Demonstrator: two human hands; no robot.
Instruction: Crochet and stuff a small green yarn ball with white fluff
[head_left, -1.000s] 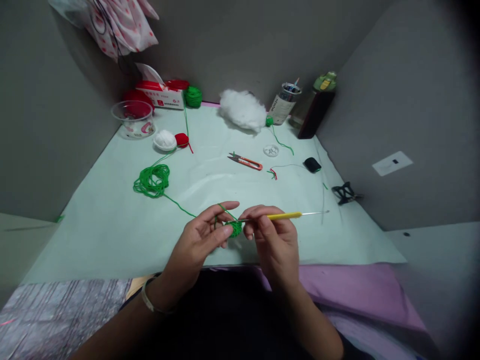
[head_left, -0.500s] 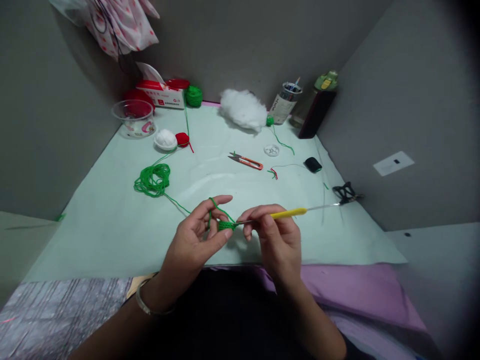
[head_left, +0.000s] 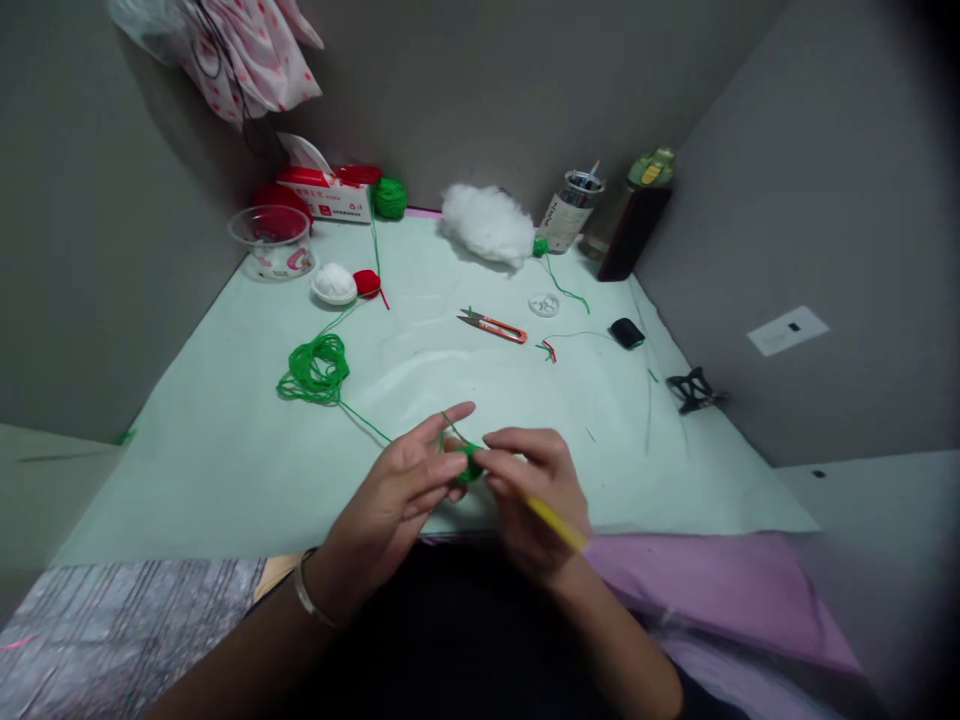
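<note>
A small green crocheted piece is pinched between the thumb and fingers of my left hand, near the table's front edge. Green yarn runs over my raised left index finger and back to a loose green coil on the left. My right hand grips a crochet hook by its yellow handle, which is blurred and slants down to the right. Its fingertips are at the right side of the green piece, and the hook's tip is hidden there.
Orange-handled snips lie mid-table, with yarn scraps to their right. Behind are white stuffing, a pen holder and a bottle. White yarn, a red ball and a plastic tub stand back left.
The yellow handle has swung from pointing right to pointing down toward me. My left hand has turned and shifted slightly right with the green piece. The yarn coil has shifted slightly right.
</note>
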